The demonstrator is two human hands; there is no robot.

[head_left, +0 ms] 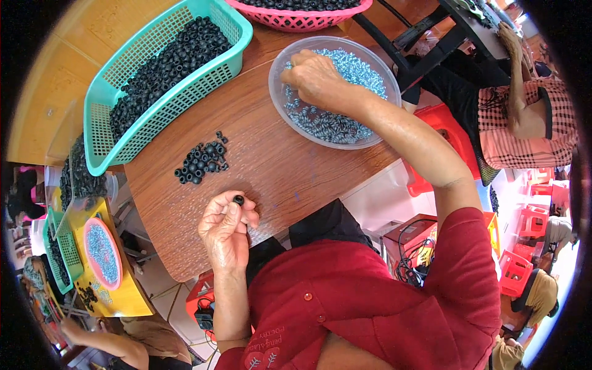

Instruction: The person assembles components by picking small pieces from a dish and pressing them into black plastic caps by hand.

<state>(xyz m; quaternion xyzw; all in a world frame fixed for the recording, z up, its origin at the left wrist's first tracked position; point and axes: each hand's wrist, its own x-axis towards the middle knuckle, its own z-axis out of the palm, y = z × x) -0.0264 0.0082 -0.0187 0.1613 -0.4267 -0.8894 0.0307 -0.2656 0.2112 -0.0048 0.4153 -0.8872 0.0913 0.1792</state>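
Head view: your left hand (226,229) pinches a small black bead (238,200), near the bead pile (202,161).
Right hand (314,77): fingers curled into the clear bowl (280,68), beyond that pile; grip hidden.
Handling: bead likely light, hard, rolls; pinch its sides.

- Small black ring (238,200) at the left fingers (231,213).
- Silvery-blue screws (333,123) in a clear bowl (279,86), under the right fingers (296,74).
- Black pieces (202,161) beyond the left fingers, on the brown wood-grain counter (271,160).
- Teal mesh basket (148,43); pink basket (302,21), probably mesh too.
- Red sleeve (468,259).
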